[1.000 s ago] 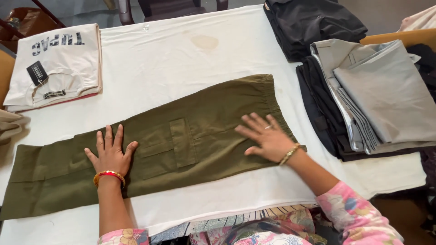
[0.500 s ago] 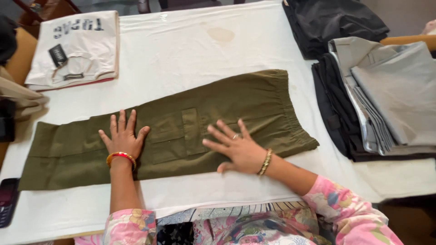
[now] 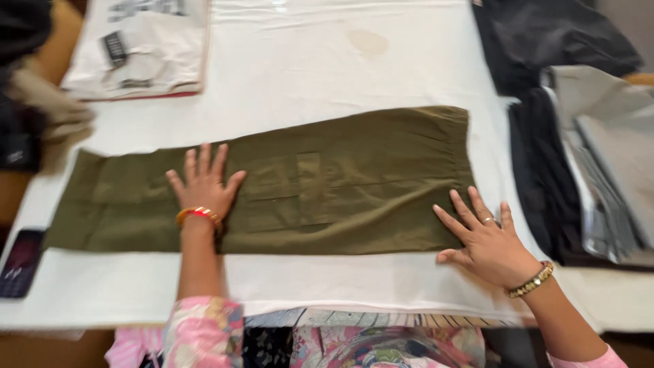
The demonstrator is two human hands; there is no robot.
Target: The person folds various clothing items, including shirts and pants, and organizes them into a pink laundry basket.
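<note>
Right hand point(image 3: 487, 242) slid out from trouser middle to waist-end corner since half second ago. White table point(image 3: 306, 68); olive trousers point(image 3: 327, 177) flat at centre. Grey stack point(image 3: 613, 150) at 3 o'clock. Left hand point(image 3: 203, 185) flat on trousers, fingers spread, gripping nothing; right likewise.

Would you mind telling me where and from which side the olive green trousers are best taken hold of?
Probably at the waistband end of the olive green trousers, coming in from the right, next to the right hand. They lie flat and folded lengthwise on the white table; that end is widest, and its straight edge is bare. The left hand presses the middle, so fingers could pinch both corners there.
</note>
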